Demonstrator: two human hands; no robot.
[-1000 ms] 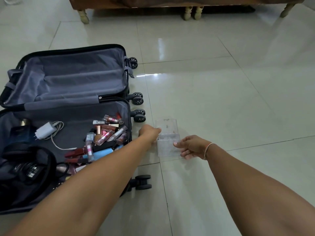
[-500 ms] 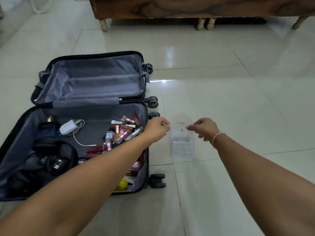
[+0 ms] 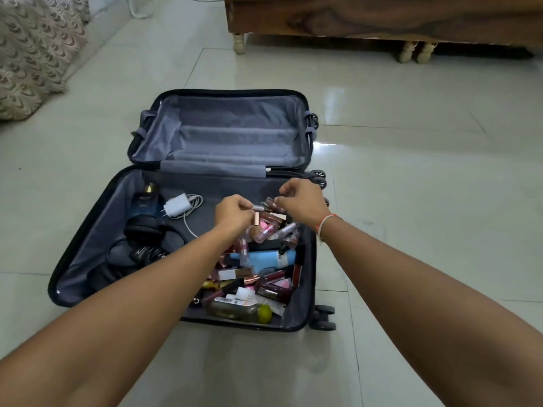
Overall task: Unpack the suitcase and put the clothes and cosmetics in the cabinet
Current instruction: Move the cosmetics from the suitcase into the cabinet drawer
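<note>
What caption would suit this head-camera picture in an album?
Both hands, left and right, reach into an open suitcase on the floor, over a pile of cosmetics.

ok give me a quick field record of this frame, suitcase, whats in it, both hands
suitcase: open flat on the tiled floor
far half: grey lining, nothing visible inside
near half, right side: cosmetics pile
near half, left side: white charger, black headphones, dark blue bottle
left hand: over the pile, fingers pinched on a small tube
right hand: curled at the pile's far end, grip unclear
clothes: none visible
</note>
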